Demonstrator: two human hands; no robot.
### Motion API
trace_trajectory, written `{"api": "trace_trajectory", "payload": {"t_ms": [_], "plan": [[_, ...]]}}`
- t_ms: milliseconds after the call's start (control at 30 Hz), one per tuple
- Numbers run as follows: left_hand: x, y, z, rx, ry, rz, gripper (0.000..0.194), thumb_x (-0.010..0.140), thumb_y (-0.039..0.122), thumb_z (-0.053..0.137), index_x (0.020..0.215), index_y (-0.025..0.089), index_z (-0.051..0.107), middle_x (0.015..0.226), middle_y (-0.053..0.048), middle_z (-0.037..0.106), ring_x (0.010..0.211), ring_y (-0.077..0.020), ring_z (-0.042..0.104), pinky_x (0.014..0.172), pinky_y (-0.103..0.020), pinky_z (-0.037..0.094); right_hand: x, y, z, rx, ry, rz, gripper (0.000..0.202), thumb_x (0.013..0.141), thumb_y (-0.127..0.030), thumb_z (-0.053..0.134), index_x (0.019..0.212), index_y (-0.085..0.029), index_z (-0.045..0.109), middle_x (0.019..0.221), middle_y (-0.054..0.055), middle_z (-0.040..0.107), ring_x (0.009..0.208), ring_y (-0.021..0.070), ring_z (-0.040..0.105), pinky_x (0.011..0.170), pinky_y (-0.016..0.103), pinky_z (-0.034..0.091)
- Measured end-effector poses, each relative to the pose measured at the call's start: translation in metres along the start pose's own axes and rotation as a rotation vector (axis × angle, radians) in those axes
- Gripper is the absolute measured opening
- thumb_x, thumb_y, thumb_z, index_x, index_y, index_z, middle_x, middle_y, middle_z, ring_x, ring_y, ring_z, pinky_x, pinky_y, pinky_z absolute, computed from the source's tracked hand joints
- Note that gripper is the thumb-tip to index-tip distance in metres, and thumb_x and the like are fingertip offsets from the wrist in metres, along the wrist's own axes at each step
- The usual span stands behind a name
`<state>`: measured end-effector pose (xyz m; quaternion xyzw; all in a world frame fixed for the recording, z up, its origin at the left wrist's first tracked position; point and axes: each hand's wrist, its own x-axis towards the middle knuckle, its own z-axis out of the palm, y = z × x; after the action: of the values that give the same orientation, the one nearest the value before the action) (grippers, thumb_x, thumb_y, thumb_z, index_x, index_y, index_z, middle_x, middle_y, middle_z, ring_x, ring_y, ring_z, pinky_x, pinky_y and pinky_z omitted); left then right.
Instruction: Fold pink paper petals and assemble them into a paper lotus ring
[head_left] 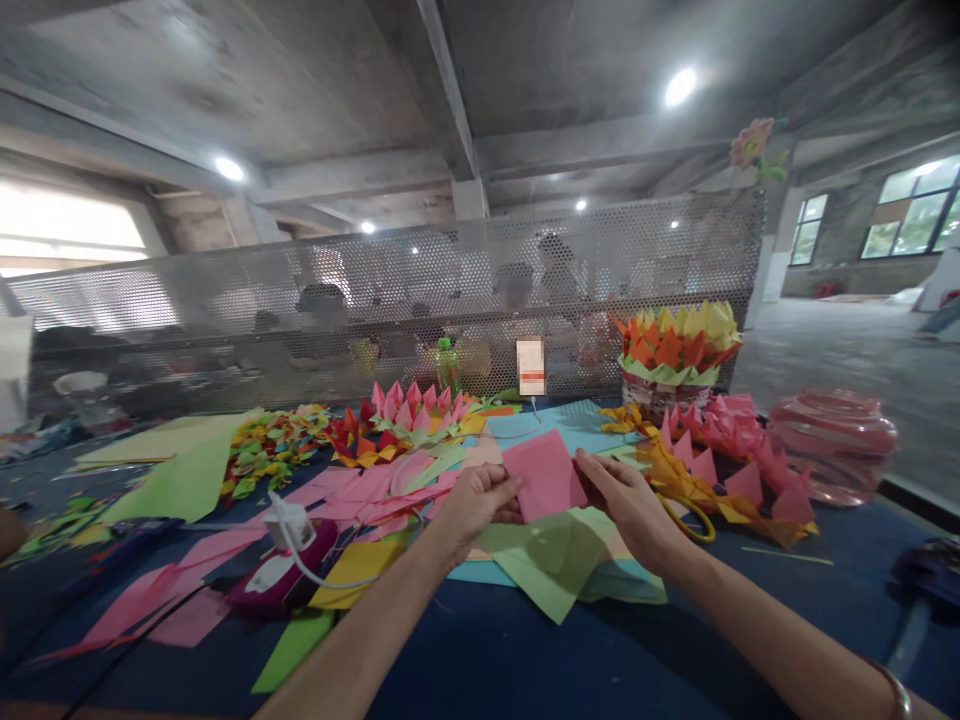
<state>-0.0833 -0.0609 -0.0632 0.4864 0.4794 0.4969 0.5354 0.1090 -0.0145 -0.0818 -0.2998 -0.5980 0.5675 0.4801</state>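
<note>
Mid-view, the left hand (484, 495) pinches the pink paper (544, 475) at nine o'clock, the right hand (619, 490) at three — green sheets (555, 570) below, toward six. Around it stand a phone (531, 355) at twelve, basket (656, 398) at two, power strip (292, 578) at eight — white cable (337, 585) looping over yellow paper (356, 562).

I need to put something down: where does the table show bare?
Bare tabletop shows between the left forearm and right forearm, nearer than the pale green sheet. Another patch lies right of the right forearm, nearer than the pink jar. Crowded: left, with pink papers and purple power strip; beyond the pink square, with folded papers.
</note>
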Motion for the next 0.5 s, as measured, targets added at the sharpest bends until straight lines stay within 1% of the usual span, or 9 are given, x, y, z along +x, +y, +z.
{"api": "trace_trajectory", "payload": {"t_ms": [100,200,367,500], "plan": [[0.0008,-0.0006,-0.0036,-0.059,0.019,-0.017,0.034,0.062,0.039,0.076,0.074,0.01,0.062,0.066,-0.004,0.066,0.056,-0.0107,0.061,0.062,-0.024,0.052,-0.0012,0.0001,0.0,-0.036,-0.039,-0.004,0.04,0.079,-0.056,0.05,0.068,-0.018,0.055,0.066,0.001,0.049,0.06,0.0122,0.044,0.059,0.023,0.041],[0.0023,-0.0024,-0.007,-0.1,0.019,-0.04,0.034,0.061,0.038,0.076,0.073,0.01,0.061,0.067,-0.005,0.066,0.056,-0.0109,0.061,0.062,-0.024,0.052,-0.0015,0.0006,-0.0002,-0.104,-0.036,-0.008,0.044,0.079,-0.061,0.046,0.07,-0.019,0.056,0.067,0.002,0.051,0.063,0.0142,0.047,0.063,0.025,0.043],[0.0039,-0.0054,-0.009,-0.097,-0.009,-0.049,0.037,0.062,0.039,0.076,0.077,0.009,0.061,0.074,-0.009,0.068,0.059,-0.0126,0.063,0.065,-0.027,0.052,-0.0016,0.0011,-0.0014,-0.188,0.004,-0.045,0.051,0.075,-0.067,0.045,0.072,-0.018,0.059,0.064,0.003,0.053,0.062,0.016,0.05,0.059,0.026,0.043],[0.003,-0.0052,-0.0077,-0.07,-0.008,-0.04,0.038,0.063,0.04,0.075,0.08,0.008,0.062,0.075,-0.009,0.068,0.061,-0.0126,0.063,0.065,-0.026,0.052,-0.0018,-0.0027,-0.001,-0.253,0.019,-0.086,0.048,0.076,-0.064,0.048,0.062,-0.018,0.056,0.057,0.001,0.05,0.056,0.014,0.047,0.055,0.026,0.04]]}}
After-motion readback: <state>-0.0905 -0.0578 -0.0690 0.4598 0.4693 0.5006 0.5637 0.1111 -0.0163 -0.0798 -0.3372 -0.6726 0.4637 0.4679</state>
